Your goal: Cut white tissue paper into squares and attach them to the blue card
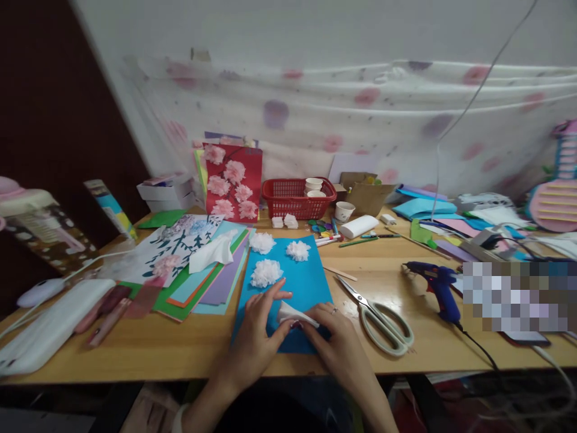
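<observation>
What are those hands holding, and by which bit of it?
A piece of white paper: the left hand and right hand hold it at its near edge.

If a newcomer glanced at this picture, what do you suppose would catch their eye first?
Probably the bright blue sheet in front of the person, with three fluffy white flowers on its far half. Nearer, the left hand and right hand meet at a white piece. The red card with pink blossoms, standing behind, left of the red basket, also stands out.
</observation>
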The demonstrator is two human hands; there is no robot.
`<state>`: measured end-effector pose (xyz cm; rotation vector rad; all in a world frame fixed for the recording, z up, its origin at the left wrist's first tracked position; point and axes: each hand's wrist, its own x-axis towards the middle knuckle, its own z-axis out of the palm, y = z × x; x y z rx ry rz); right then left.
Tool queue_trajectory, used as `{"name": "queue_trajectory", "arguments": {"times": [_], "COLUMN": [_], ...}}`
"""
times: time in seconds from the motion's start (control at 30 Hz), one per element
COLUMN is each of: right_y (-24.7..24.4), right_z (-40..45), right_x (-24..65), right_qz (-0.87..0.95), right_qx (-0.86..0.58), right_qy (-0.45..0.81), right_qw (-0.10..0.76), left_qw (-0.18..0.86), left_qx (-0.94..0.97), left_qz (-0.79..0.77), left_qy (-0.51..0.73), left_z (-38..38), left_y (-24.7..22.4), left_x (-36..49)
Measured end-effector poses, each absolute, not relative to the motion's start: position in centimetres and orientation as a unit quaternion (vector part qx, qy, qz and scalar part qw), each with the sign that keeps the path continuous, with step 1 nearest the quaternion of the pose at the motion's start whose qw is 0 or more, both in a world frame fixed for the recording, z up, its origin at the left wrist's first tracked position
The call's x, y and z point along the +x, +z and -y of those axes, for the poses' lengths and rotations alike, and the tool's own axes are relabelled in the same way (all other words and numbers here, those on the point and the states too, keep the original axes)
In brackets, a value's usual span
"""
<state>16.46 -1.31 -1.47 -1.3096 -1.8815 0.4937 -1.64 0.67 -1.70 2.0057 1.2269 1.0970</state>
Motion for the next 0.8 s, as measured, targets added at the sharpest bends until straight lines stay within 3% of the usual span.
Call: {"name": "queue_trajectory", "arguments": {"times": [0.13, 0.4, 0.53, 0.8], "right_y": [-1.2, -0.7, -1.1, -1.3], "right_z": [1.6, 2.1, 1.7, 1.3], "right_x": [16.2, 15.3, 15.1, 14.9], "right_qz": [0.732, 0.706, 0.682, 0.554], "right_qx": [-0.507, -0.518, -0.512, -0.512], "right_qy": [0.21, 0.275, 0.287, 0.389], "right_qw": [0.403, 0.396, 0.437, 0.528], "left_qw": [0.38, 0.398, 0.401, 0.511], "left_qx": [0.675, 0.713, 0.686, 0.547], "left_qz": [-0.449, -0.415, -0.432, -0.454], "left_qy": [0.446, 0.401, 0.426, 0.483], "left_z": [-0.6, -1.6, -2.0, -2.4], "left_y": [-1.3, 0.4, 0.7, 0.0], "left_x": [-1.3, -1.8, -1.7, -1.1]}}
